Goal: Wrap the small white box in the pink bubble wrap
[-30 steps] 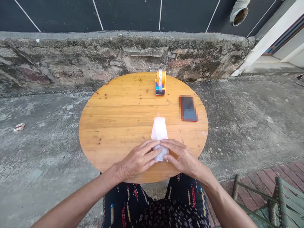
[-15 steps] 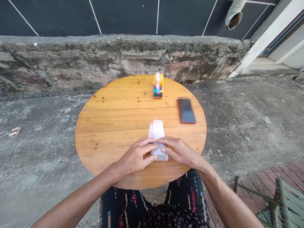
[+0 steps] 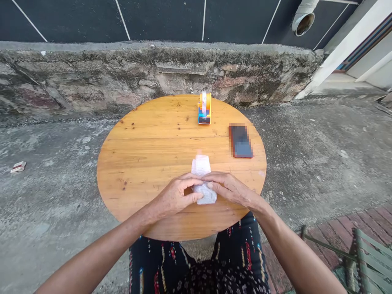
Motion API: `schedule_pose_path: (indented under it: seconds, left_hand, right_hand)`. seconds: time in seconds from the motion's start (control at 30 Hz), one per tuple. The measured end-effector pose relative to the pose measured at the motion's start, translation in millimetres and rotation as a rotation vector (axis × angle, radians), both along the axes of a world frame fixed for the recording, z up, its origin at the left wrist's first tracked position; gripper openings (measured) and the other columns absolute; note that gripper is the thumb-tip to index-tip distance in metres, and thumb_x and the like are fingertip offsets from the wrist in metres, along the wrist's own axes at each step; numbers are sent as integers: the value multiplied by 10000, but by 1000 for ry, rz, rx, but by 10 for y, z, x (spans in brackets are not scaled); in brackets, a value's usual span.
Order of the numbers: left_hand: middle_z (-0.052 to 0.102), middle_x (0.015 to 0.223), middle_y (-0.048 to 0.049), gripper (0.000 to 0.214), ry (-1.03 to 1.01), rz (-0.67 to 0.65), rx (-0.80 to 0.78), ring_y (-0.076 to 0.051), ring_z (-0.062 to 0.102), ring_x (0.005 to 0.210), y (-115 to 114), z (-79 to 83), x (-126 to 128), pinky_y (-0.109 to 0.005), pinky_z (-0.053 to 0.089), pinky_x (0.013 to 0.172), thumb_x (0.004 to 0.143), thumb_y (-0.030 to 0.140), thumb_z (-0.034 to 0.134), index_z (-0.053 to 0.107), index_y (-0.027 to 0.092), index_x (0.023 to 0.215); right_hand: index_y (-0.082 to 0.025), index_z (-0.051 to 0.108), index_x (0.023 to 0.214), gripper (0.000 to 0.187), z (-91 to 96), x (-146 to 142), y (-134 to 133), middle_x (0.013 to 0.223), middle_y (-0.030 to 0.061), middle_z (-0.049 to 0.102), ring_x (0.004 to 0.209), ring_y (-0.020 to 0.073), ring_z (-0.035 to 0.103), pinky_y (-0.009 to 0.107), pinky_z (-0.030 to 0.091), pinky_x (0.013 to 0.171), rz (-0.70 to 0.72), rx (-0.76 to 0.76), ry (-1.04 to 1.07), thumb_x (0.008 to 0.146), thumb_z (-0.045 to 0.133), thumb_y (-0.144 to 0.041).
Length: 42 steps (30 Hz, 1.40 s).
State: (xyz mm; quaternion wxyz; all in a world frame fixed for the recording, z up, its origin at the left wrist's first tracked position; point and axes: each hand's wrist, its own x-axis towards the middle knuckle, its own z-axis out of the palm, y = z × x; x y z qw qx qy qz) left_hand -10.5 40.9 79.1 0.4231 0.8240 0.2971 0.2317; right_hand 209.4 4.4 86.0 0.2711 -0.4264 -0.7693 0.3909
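A strip of translucent white wrap [image 3: 202,165], which looks like bubble wrap, lies on the round wooden table [image 3: 147,163] in front of me. Its near end is folded or rolled into a small bundle [image 3: 206,195]; whatever may be inside cannot be made out. My left hand [image 3: 180,192] grips the bundle from the left, thumb at its near side and fingers over its top. From the right, my right hand [image 3: 228,188] holds it too, fingers across the top and thumb pressing on it. The fingertips of both hands nearly meet above it.
A yellow and blue tape dispenser [image 3: 204,108] stands at the table's far edge. Right of the wrap lies a dark phone-like slab with a red edge [image 3: 241,141], blurred out. A stone wall base [image 3: 122,81] runs behind the table. A green chair [image 3: 367,253] is at lower right.
My fingers have shifted slightly on the bundle, with the left fingers drawn farther over its top. The bundle's near end looks more crumpled. The camera view has tilted a little.
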Motion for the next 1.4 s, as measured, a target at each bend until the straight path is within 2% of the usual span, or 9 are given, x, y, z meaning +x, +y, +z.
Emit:
schedule_pose_path:
  seconds: [0.17,0.4,0.47,0.63,0.83,0.97,1.07,1.23,1.4]
  left_hand:
    - [693,1093,-28,218,15,27,-92,-190,631,985,30,26,11,-335,495,894,834,221,610,706,221,1030]
    - [714,962,-31,204,81,51,-134,-190,622,881,69,11,16,-324,479,807,856,295,587,717,210,989]
    - [714,968,-34,218,71,50,-182,-190,623,876,76,3,11,-318,484,796,859,311,587,713,206,1003]
    - [713,973,-40,253,75,39,-250,-200,629,870,94,17,-1,-322,500,781,878,336,554,707,187,1014]
    - [692,995,-52,234,72,70,-193,-200,625,891,105,7,14,-340,510,809,870,342,566,710,175,950]
    - [692,1031,-59,308,3,225,-162,-187,642,901,18,-47,29,-328,519,814,894,345,544,636,176,1135]
    - [686,1088,-83,358,-31,304,-51,-192,645,954,-64,-84,34,-336,512,862,925,349,493,586,152,1210]
    - [679,1130,-105,489,39,307,162,-227,637,973,-77,-109,60,-348,513,845,807,343,656,572,134,1241]
    - [677,1043,-75,433,74,289,72,-205,620,913,48,-83,78,-324,496,795,838,399,642,617,159,1197]
  right_hand:
    - [-244,708,1029,308,-11,25,90,1034,32,679,986,163,617,325,503,880,28,43,-44,1003,421,-353]
    - [-244,650,1184,336,50,65,105,1094,27,706,982,171,650,327,502,879,26,-17,-55,1012,391,-371]
    - [-263,599,1263,342,85,84,49,1171,29,690,1034,182,645,337,499,898,44,-17,-67,987,450,-399]
    - [-262,432,1419,743,43,40,-105,1360,90,581,1220,286,548,478,430,1004,21,178,-280,762,753,-391]
    - [-232,559,1296,521,-36,-59,-54,1172,84,689,1067,270,632,455,437,943,-42,268,-381,792,687,-268]
    - [-224,649,1143,362,21,-30,81,1029,49,730,935,232,658,372,457,849,-4,190,-357,791,689,-301]
    - [-225,684,1030,259,72,10,182,949,23,732,837,193,647,305,457,750,34,95,-300,805,682,-354]
    - [-212,687,967,291,116,62,389,854,-10,697,741,150,602,250,437,646,132,-68,-214,814,667,-459]
    - [-200,680,912,334,125,76,566,842,-8,670,697,120,553,225,405,595,195,-111,-235,827,643,-522]
